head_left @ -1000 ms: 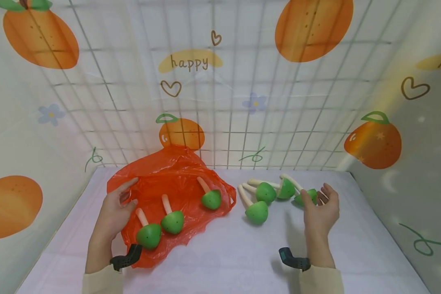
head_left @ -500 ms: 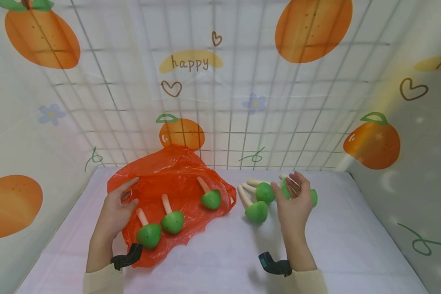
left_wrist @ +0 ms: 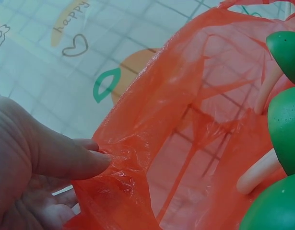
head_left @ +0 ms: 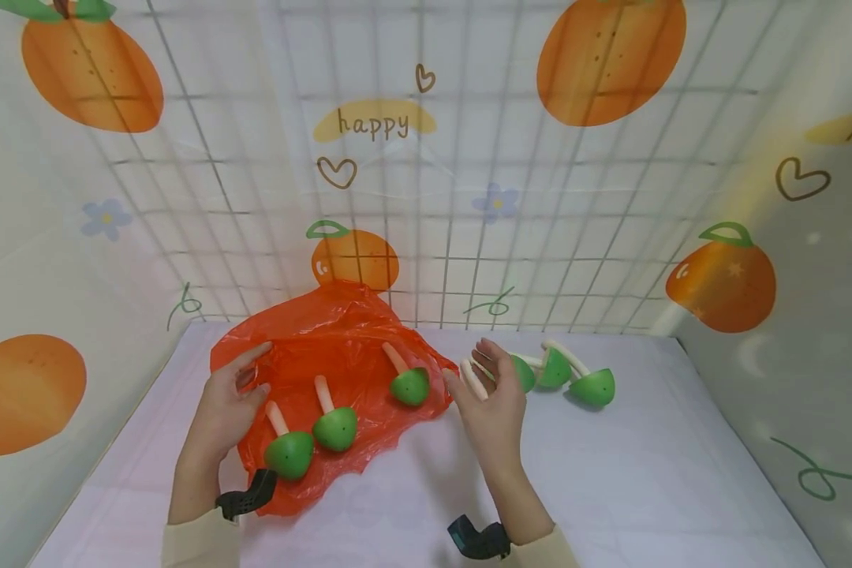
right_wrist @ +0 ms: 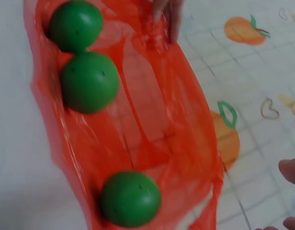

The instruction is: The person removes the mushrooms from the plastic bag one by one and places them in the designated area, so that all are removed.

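A thin red plastic bag (head_left: 312,315) lies with its mouth spread toward me. My left hand (head_left: 227,402) holds its left edge; in the left wrist view the thumb lies over the film and fingers show behind it. Three toy mushrooms (head_left: 289,455) with green caps and pale stems rest in the bag, stems pointing inward. My right hand (head_left: 493,410) hovers at the bag's right end, fingers spread and loosely bent, holding nothing visible. It hides part of a mushroom (head_left: 473,380) whose white stem shows between thumb and fingers. Other mushrooms (head_left: 592,387) lie to its right.
The white tabletop (head_left: 610,481) runs under everything. A white grid panel (head_left: 454,237) behind a printed sheet stands at the back, close to the bag's upper edge. Printed side sheets (head_left: 816,379) flank the table. A dark camera mount (head_left: 479,538) sits on my right wrist.
My right hand has swept left from the far-right mushroom, across the group, to beside the bag. The left hand stays on the bag's edge; the mushrooms have not visibly moved.
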Available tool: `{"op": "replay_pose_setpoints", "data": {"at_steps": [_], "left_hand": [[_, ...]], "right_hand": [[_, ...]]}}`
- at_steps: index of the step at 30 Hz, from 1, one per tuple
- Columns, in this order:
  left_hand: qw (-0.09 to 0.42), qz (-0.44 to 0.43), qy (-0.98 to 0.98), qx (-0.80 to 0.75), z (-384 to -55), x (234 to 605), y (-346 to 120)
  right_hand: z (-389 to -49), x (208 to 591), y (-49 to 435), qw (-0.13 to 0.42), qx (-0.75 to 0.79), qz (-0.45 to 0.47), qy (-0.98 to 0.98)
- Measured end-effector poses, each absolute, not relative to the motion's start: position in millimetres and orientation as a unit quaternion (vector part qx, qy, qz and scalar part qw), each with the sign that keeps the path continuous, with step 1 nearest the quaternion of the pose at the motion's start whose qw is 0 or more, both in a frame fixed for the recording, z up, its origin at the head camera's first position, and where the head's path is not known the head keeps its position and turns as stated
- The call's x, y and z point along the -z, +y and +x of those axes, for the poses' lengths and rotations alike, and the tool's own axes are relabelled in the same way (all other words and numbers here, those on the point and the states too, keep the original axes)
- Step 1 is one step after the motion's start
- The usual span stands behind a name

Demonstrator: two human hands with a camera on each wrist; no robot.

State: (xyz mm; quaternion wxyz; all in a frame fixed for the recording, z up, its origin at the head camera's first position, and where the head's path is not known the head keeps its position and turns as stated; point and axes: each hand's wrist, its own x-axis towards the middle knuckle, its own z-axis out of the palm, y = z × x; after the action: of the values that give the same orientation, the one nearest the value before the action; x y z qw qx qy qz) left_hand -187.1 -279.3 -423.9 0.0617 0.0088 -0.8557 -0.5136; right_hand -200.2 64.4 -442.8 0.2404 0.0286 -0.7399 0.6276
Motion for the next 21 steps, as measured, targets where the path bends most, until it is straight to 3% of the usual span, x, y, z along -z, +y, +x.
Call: {"op": "replay_pose_setpoints", "data": {"at_steps": [21], "left_hand": [[0.072,0.010,-0.853,0.517,-187,425,-285]], "right_hand": [[-190,473,-14,0.126,-0.611,0.103,-0.775]]}}
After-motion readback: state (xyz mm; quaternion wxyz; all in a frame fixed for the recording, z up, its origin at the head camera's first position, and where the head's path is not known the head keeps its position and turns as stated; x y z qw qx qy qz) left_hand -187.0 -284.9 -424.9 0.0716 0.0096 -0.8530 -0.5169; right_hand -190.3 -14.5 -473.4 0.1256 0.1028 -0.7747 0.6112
